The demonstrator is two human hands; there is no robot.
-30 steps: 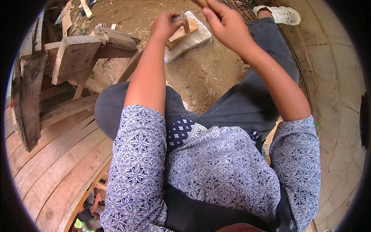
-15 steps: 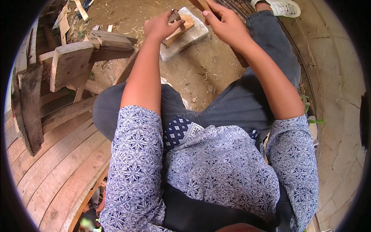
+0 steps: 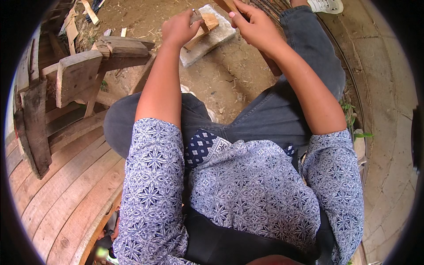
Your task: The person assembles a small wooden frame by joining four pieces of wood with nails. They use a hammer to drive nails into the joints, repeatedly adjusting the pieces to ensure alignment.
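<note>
My left hand [image 3: 177, 29] is closed at a small block of pale wood [image 3: 211, 20] lying on a flat grey stone slab [image 3: 207, 48]. Between its fingers shows a thin upright metal piece [image 3: 193, 10], which looks like a nail; its lower end is hidden. A darker brown wood piece [image 3: 203, 25] sits beside those fingers. My right hand [image 3: 259, 28] grips a long brown wooden bar [image 3: 226, 5], held above the ground to the right of the slab. The bar's far end is cut off by the upper edge, and its other end [image 3: 271, 65] shows below my wrist.
On the left stands a rough wooden frame [image 3: 79, 73] beside curved planks [image 3: 66, 185]. Wood scraps [image 3: 90, 12] and shavings lie on the dirt ground [image 3: 225, 88]. At right runs a pale, cracked surface [image 3: 380, 110]. My knees flank the work area.
The view has shifted slightly, so the slab and frame sit a little differently. My left hand stays at the wood block; my right hand keeps the bar, only slightly displaced.
</note>
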